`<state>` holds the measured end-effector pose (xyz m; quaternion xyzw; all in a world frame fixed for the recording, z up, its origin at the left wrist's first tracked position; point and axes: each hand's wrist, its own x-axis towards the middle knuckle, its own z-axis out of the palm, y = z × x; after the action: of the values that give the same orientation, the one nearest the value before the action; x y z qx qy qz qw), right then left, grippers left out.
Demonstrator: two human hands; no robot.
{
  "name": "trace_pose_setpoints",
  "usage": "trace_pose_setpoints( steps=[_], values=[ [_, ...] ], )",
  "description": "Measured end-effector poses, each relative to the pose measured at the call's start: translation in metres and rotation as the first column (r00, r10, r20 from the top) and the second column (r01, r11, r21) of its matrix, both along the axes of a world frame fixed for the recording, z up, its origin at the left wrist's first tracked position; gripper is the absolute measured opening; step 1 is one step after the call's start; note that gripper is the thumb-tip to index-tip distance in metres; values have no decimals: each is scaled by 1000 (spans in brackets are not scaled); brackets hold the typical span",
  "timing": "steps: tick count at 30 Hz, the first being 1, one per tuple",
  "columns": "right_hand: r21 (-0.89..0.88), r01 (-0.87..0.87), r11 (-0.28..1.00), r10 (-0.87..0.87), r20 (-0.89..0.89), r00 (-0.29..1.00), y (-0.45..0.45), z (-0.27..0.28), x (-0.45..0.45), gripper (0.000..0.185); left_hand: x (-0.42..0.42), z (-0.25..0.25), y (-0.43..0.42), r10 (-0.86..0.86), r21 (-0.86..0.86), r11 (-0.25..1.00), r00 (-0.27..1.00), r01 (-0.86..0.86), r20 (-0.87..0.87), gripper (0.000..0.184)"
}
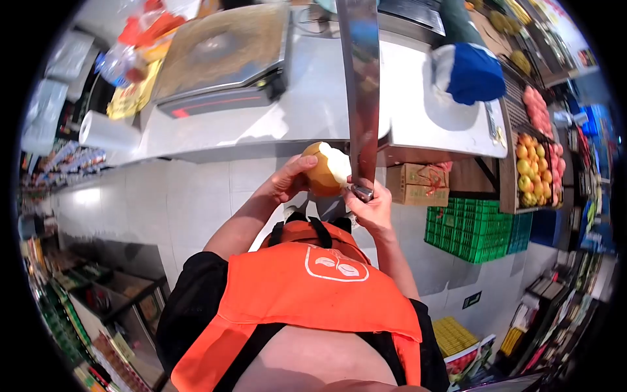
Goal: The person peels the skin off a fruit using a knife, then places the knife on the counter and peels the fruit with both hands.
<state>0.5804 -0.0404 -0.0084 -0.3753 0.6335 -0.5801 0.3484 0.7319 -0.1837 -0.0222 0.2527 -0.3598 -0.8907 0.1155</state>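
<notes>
A round, yellow-brown fruit that looks like a pear is held out over the floor, just in front of the counter edge. Part of its skin is off, and white flesh shows on the upper right side. My left hand grips it from the left, fingers curled round it. My right hand is closed on the handle end of a large knife, close against the fruit's right side. The long, shiny blade points away from me across the counter. Fingers hide most of the handle.
A grey counter runs ahead, bearing a weighing scale and a blue-and-white bundle. A plastic roll lies at the left. On the right are a cardboard box, a green crate and a fruit display.
</notes>
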Motion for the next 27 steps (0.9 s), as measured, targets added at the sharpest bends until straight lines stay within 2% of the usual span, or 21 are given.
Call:
trace_pose_setpoints(
  steps=[4,8,10,13,14,17,20,23,26,27],
  values=[
    [8,144,990,-144,-4,990,35,3,-55,19,-72,-6,16,-110,3,994,993,111,-45,73],
    [-41,296,954,-289,122,949,70,-11,-120,17,-145,-7,39,-212,43,976,977,214,-38,73],
    [-64,383,922,-377,88,922,83,-11,-146,16,-181,-6,54,-231,32,972,973,232,-14,74],
    [-60,514,856,-512,40,858,96,-10,-179,18,-230,-14,72,-261,81,960,962,267,-76,74],
    [-51,541,839,-543,-26,839,102,-15,-192,19,-246,-8,79,-270,104,955,960,276,-70,74],
    [-133,606,785,-611,0,792,112,-16,-223,19,-287,8,97,-263,48,963,964,265,-44,71],
    [-115,628,770,-635,-32,772,120,-10,-249,17,-317,7,94,-376,41,925,926,377,-45,71],
    [-57,626,778,-584,305,753,127,19,-274,16,-349,0,89,-380,105,917,923,385,-57,72],
    [-229,658,717,-468,541,698,129,53,-294,16,-382,-8,75,-410,125,901,910,414,-63,73],
    [-262,661,703,-472,524,709,128,71,-300,16,-396,-15,67,-423,161,886,900,436,-106,71]
  ],
)
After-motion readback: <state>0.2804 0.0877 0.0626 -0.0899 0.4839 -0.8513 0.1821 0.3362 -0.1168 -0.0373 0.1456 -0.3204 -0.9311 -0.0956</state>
